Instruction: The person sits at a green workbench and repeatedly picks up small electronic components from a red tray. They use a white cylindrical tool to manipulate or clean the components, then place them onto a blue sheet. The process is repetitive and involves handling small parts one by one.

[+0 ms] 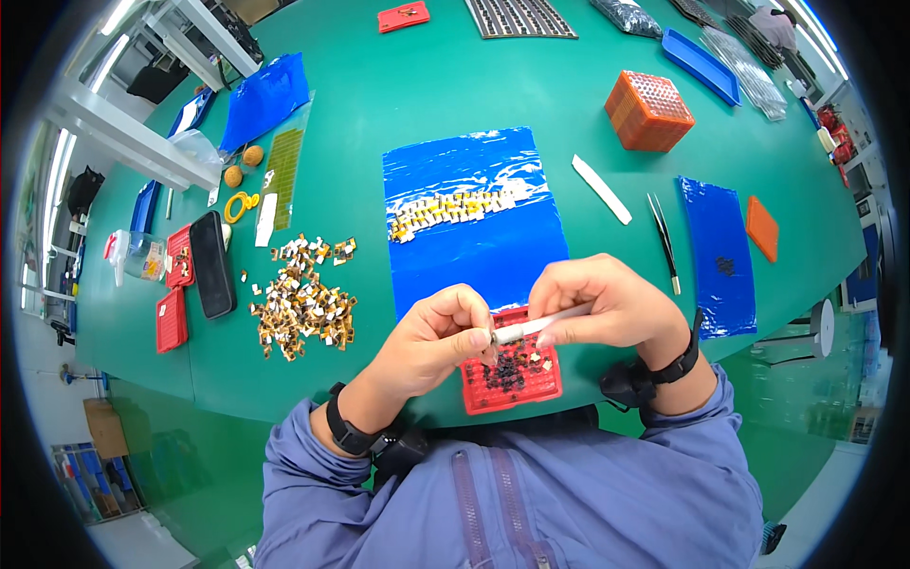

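Note:
My right hand (607, 302) is closed on a slim white stick-like tool (550, 323), which points left toward my other hand. At the tool's tip, my left hand (438, 334) is closed in a pinch; what lies between its fingers is too small to make out. Both hands are above a red ridged tray (471, 395) that holds several small black parts (510, 376) and a few pale ones. Beyond them, a blue film sheet (474, 268) bears a band of small yellow-and-white parts (455, 208).
A pile of small gold-and-white parts (303, 313) is at left, beside a black phone (212, 266) and red trays (172, 321). At right are a white flat stick (601, 190), tweezers (664, 245), a blue sheet (725, 302) and a stack of orange trays (648, 112).

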{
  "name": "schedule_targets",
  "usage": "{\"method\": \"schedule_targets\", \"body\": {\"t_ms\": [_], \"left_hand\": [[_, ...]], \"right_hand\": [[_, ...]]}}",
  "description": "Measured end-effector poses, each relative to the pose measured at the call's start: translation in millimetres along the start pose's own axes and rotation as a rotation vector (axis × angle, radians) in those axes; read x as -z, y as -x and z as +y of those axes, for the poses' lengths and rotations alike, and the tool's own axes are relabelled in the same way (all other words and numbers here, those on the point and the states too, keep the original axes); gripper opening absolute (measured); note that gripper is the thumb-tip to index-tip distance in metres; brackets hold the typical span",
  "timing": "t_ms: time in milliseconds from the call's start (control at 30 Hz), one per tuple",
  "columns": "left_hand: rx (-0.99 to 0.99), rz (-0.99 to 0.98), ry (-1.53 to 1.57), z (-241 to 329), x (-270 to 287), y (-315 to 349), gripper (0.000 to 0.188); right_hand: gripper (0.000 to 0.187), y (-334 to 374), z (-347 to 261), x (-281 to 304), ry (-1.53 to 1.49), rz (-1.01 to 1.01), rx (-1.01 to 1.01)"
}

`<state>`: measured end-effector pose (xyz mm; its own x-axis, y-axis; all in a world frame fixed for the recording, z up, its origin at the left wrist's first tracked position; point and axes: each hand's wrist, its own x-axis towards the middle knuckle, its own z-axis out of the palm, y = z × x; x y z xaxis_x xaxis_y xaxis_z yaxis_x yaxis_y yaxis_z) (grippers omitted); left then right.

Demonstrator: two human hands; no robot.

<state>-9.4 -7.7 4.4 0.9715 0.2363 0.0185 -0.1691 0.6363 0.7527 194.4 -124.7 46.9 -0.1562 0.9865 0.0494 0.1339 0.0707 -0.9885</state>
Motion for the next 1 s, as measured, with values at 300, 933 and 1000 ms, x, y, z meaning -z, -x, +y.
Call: {"method": "schedule_targets", "body": {"t_ms": [300, 933, 1000], "left_hand": [[-0.004, 0.025, -0.056, -1.4, -0.7, -0.1, 0.009], [-0.010, 0.014, -0.157, -2.9, 0.3, 0.9, 0.012], [0.002, 0.024, -0.173, -2.7, -1.1, 0.8, 0.013]], "right_hand": [[0.012, 2.0, 5.0, 0.5, -0.065, 0.018, -0.029], [0.010, 1.7, -0.2, 7.6, 0.105, -0.045, -0.022], [0.011, 2.2, -0.6, 10.7, 0.039, -0.051, -0.054]]}}
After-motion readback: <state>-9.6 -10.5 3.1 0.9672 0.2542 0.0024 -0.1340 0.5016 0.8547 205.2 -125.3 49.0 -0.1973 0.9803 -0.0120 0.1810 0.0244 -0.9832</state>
